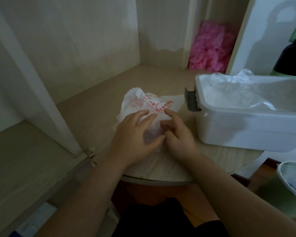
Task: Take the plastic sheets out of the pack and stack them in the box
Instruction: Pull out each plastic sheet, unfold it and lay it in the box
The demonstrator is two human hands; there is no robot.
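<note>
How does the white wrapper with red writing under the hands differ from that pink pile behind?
The pack is white with red print; the pink pile is plain pink. The pack lies on the table under the left hand and right hand; the pink pile sits untouched in a back nook. The pack is spread low; the pink pile is heaped high. Both look like thin crumpled plastic.

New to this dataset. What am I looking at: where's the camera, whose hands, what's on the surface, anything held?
No robot: one wide-angle camera on a person's head looks down at their bare hands. The left hand and right hand both touch a crumpled white pack with red print, lying on a pale wooden surface. Blur hides whether either grips it. To the right stands an open white box with clear plastic sheets inside. Pink plastic sits further back.
</note>
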